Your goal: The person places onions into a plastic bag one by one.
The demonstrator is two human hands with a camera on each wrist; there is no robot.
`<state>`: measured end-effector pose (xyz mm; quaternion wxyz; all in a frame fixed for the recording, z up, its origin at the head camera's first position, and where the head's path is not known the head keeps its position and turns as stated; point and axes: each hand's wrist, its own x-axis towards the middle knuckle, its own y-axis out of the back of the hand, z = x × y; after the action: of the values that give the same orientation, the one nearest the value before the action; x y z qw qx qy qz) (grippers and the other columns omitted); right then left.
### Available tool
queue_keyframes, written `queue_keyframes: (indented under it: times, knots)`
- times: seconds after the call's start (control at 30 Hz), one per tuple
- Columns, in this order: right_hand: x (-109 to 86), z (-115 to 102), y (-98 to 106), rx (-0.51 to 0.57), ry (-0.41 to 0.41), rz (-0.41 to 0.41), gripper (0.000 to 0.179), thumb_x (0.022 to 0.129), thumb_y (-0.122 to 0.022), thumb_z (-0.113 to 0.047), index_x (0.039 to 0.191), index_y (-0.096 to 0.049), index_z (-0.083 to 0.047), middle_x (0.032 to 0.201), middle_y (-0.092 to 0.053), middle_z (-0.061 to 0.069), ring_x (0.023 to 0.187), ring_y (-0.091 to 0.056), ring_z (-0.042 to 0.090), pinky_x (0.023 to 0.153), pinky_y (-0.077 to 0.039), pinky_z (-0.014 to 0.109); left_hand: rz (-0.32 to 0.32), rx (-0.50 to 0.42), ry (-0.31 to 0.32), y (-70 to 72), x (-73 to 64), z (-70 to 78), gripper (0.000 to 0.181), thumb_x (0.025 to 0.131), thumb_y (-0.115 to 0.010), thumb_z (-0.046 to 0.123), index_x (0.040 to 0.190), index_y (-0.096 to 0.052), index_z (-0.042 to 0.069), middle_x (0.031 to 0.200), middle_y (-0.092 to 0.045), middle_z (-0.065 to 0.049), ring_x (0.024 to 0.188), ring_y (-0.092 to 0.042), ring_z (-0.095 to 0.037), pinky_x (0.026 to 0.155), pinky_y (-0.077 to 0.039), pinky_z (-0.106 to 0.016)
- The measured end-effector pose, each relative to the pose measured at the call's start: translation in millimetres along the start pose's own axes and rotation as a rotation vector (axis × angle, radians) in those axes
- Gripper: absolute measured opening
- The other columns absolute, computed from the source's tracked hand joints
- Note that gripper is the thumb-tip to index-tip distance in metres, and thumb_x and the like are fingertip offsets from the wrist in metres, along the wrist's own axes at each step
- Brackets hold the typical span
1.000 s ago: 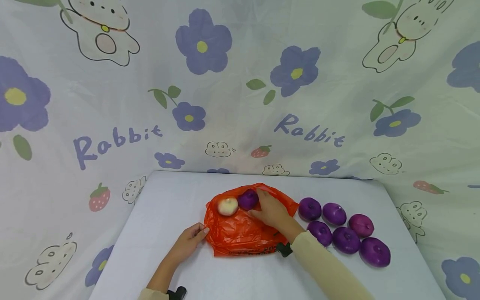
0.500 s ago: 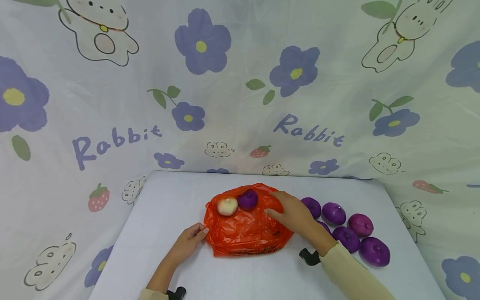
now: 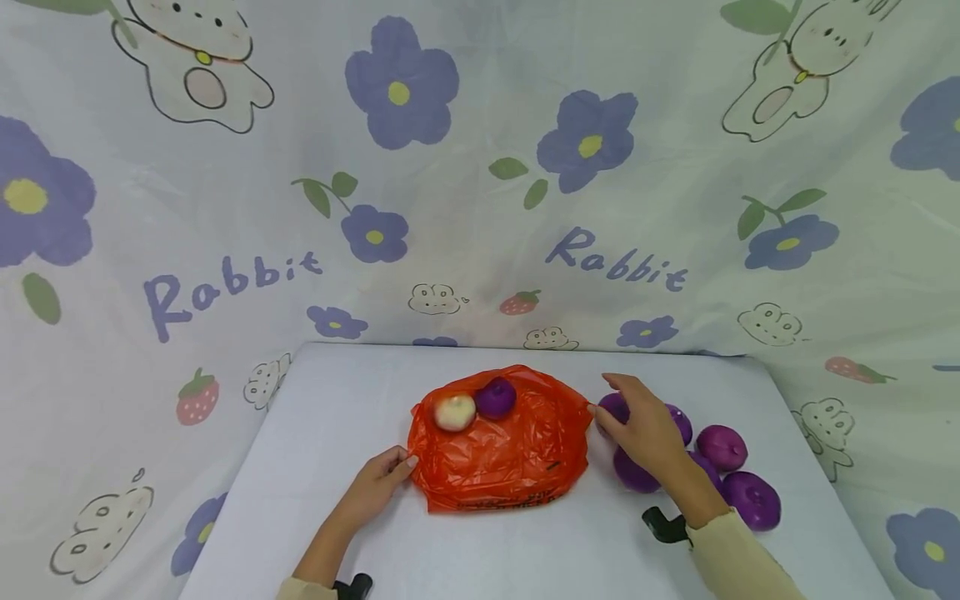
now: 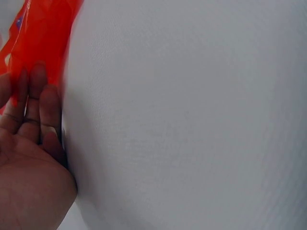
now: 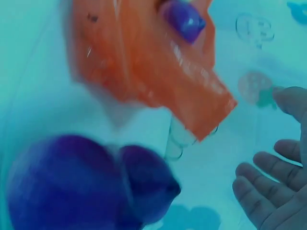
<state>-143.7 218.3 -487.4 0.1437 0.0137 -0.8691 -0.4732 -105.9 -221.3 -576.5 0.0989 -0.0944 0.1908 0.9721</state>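
An orange-red plastic bag [image 3: 491,462] lies on the table in the head view. At its left edge, my left hand [image 3: 378,482] pinches the film between thumb and fingers; in the left wrist view the film [image 4: 45,38] runs over the fingers. Toward the back of the bag sit a cream-coloured round piece [image 3: 455,413] and a purple onion-shaped piece [image 3: 497,398]. Right of the bag, my right hand [image 3: 651,433] is over a group of similar purple pieces [image 3: 634,472], partly covering several. Its fingers are spread and hold nothing in the right wrist view.
A white-covered table [image 3: 330,392] bears everything. Behind it hangs a printed cloth [image 3: 480,208] with flowers and rabbits. A magenta piece [image 3: 722,447] and a purple one [image 3: 752,501] lie at the right of the group.
My right hand has let go of the purple piece on the bag and moved right, over the purple group. The left hand keeps its place at the bag's edge.
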Motion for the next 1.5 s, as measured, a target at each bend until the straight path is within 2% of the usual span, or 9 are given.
queue_keyframes:
  times: [0.3, 0.63, 0.87, 1.13, 1.33, 1.5]
  knots:
    - [-0.4, 31, 6, -0.066, -0.156, -0.138, 0.083, 0.096, -0.076, -0.041, 0.157, -0.038, 0.0, 0.156, -0.043, 0.027, 0.142, -0.042, 0.05, 0.107, -0.039, 0.066, -0.001, 0.001, -0.002, 0.5, -0.4, 1.2, 0.023, 0.107, -0.062, 0.028, 0.098, -0.061, 0.007, 0.084, -0.059, -0.006, 0.08, -0.053, -0.02, 0.07, -0.042, -0.029]
    - [-3.1, 56, -1, -0.13, -0.165, -0.21, 0.096, 0.093, -0.076, -0.053, 0.156, -0.035, 0.007, 0.157, -0.041, 0.031, 0.142, -0.036, 0.057, 0.112, -0.03, 0.069, -0.004, 0.009, 0.002, -0.4, -0.1, 0.7, 0.023, 0.107, -0.062, 0.029, 0.097, -0.061, 0.008, 0.083, -0.059, -0.006, 0.081, -0.054, -0.02, 0.072, -0.043, -0.029]
    - [-3.3, 60, -1, -0.171, -0.142, -0.248, 0.095, 0.091, -0.078, -0.051, 0.152, -0.039, 0.011, 0.153, -0.043, 0.035, 0.143, -0.039, 0.053, 0.118, -0.019, 0.066, -0.002, 0.01, -0.004, -0.8, 0.1, 0.4, 0.022, 0.107, -0.062, 0.028, 0.098, -0.062, 0.008, 0.083, -0.059, -0.006, 0.081, -0.054, -0.019, 0.071, -0.043, -0.029]
    - [-3.7, 67, -5, -0.212, -0.142, -0.284, 0.095, 0.089, -0.079, -0.051, 0.15, -0.041, 0.012, 0.15, -0.045, 0.036, 0.142, -0.038, 0.054, 0.117, -0.019, 0.068, -0.004, 0.01, -0.004, -0.4, -0.5, 1.1, 0.023, 0.107, -0.062, 0.028, 0.098, -0.061, 0.007, 0.084, -0.059, -0.006, 0.081, -0.054, -0.019, 0.071, -0.043, -0.029]
    - [-1.9, 68, -7, -0.236, -0.125, -0.296, 0.089, 0.089, -0.082, -0.044, 0.145, -0.046, 0.014, 0.142, -0.055, 0.034, 0.136, -0.048, 0.051, 0.118, -0.019, 0.067, -0.004, 0.004, -0.004, -0.5, -0.5, 1.5, 0.023, 0.107, -0.062, 0.028, 0.098, -0.062, 0.008, 0.084, -0.059, -0.006, 0.082, -0.054, -0.02, 0.072, -0.043, -0.029]
    - [-1.0, 66, -6, -0.251, -0.171, -0.333, 0.089, 0.089, -0.081, -0.047, 0.146, -0.048, 0.012, 0.139, -0.058, 0.033, 0.134, -0.046, 0.058, 0.109, -0.029, 0.074, 0.001, -0.001, -0.006, -1.1, 0.0, 0.3, 0.023, 0.107, -0.062, 0.03, 0.098, -0.062, 0.008, 0.085, -0.06, -0.006, 0.082, -0.054, -0.02, 0.073, -0.043, -0.029]
